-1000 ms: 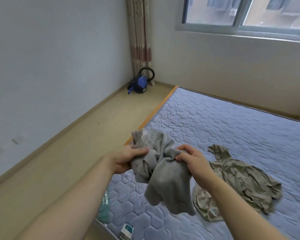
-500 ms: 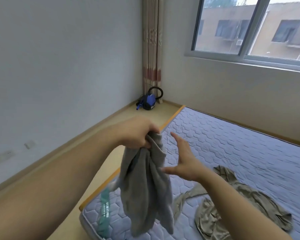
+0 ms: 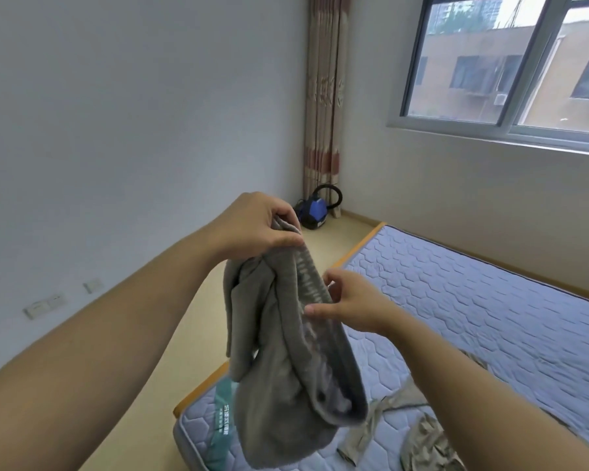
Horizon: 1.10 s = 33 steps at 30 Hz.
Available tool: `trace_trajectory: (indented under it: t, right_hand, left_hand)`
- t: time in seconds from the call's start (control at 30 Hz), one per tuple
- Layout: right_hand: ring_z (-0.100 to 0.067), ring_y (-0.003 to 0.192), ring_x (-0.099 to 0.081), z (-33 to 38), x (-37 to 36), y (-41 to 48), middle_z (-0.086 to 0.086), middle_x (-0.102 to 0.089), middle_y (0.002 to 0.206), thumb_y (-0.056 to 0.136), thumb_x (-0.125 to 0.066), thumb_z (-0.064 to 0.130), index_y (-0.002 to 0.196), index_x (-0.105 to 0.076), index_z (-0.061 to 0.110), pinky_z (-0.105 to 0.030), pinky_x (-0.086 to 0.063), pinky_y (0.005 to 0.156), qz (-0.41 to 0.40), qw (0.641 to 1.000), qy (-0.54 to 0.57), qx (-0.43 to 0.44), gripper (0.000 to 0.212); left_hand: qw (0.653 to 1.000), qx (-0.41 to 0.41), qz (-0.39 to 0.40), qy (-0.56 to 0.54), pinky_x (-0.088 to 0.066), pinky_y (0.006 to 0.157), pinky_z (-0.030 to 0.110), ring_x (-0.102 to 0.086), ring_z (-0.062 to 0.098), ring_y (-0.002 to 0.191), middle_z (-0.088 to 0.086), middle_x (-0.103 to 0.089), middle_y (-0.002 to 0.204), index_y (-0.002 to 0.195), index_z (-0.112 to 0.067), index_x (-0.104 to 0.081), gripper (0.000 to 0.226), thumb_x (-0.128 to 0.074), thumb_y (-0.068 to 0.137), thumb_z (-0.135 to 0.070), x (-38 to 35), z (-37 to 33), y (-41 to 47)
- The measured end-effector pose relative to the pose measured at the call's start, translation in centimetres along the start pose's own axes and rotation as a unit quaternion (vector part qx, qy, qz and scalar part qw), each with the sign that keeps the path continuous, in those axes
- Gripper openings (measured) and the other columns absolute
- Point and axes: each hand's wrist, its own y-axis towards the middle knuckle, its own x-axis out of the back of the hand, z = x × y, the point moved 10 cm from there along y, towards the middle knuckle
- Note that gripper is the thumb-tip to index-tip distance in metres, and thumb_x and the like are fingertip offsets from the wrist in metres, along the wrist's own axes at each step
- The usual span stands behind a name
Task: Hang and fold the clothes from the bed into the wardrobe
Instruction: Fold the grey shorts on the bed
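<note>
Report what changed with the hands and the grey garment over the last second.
The left hand raised the grey garment so it hangs from its grip. The right hand let go, then came back to pinch the ribbed edge. The olive garment stayed on the mattress, the blue vacuum in the corner.

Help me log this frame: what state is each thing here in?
Grey garment, bunched, hanging in mid-air.
Left hand, grips the garment's top.
Right hand, pinches its ribbed edge.
Olive garment, crumpled on the mattress.
Curtain, gathered in the corner.
</note>
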Motion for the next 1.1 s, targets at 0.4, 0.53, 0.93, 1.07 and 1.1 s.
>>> trace_trajectory:
  t: [0.4,0.53,0.93,1.07,1.1]
  right_hand:
    - [-0.017,0.083,-0.067,-5.4,-3.7,-0.3,0.002,-0.069,0.092,0.079,-0.079,0.04,0.095,-0.042,0.025,-0.036,-0.055,0.07,0.013,0.993,-0.051,-0.106,0.043]
    - [-0.021,0.08,-0.063,-10.4,-5.9,-1.2,-0.002,-0.065,0.091,0.078,-0.074,0.03,0.093,-0.037,0.026,-0.037,-0.052,0.062,0.002,0.977,-0.088,-0.196,0.041]
    - [-0.038,0.092,-0.062,-14.0,3.8,-0.3,-0.017,-0.052,0.103,0.094,-0.033,0.005,0.113,-0.033,0.016,-0.059,-0.061,0.071,-0.285,0.892,0.171,-0.306,0.022]
    - [-0.035,0.094,-0.057,-10.5,9.4,2.0,-0.013,-0.055,0.101,0.093,-0.038,0.008,0.109,-0.036,0.014,-0.05,-0.052,0.082,-0.288,0.925,0.005,-0.248,0.017]
    - [-0.034,0.092,-0.055,-9.2,10.3,2.6,-0.014,-0.055,0.1,0.094,-0.042,0.009,0.109,-0.038,0.012,-0.044,-0.047,0.079,-0.265,0.937,-0.056,-0.223,0.016]
  left_hand:
    - [0.994,0.038,-0.096,-0.025,-0.055,0.076,0.022,-0.067,0.001,0.084,-0.013,-0.073,0.083,0.085,-0.029,-0.076,0.005,-0.081,0.084,-0.031,1.7,1.2,0.1]
    - [0.988,0.059,-0.139,-0.039,-0.058,0.083,0.032,-0.068,0.004,0.087,-0.011,-0.074,0.086,0.087,-0.025,-0.075,0.004,-0.079,0.086,-0.027,3.0,2.1,0.1]
    - [0.982,0.13,-0.127,-0.046,-0.058,0.077,0.031,-0.066,0.009,0.089,-0.011,-0.072,0.092,0.091,-0.029,-0.075,0.02,-0.082,0.078,-0.016,6.5,6.9,-1.4]
    - [0.975,0.2,-0.091,-0.032,-0.054,0.07,0.032,-0.066,0.016,0.088,-0.004,-0.072,0.091,0.09,-0.025,-0.074,0.03,-0.064,0.075,-0.001,6.3,10.5,-2.7]
    - [0.972,0.216,-0.093,-0.024,-0.052,0.071,0.033,-0.066,0.02,0.088,-0.001,-0.072,0.089,0.089,-0.022,-0.074,0.029,-0.06,0.075,0.0,6.4,11.5,-3.0]
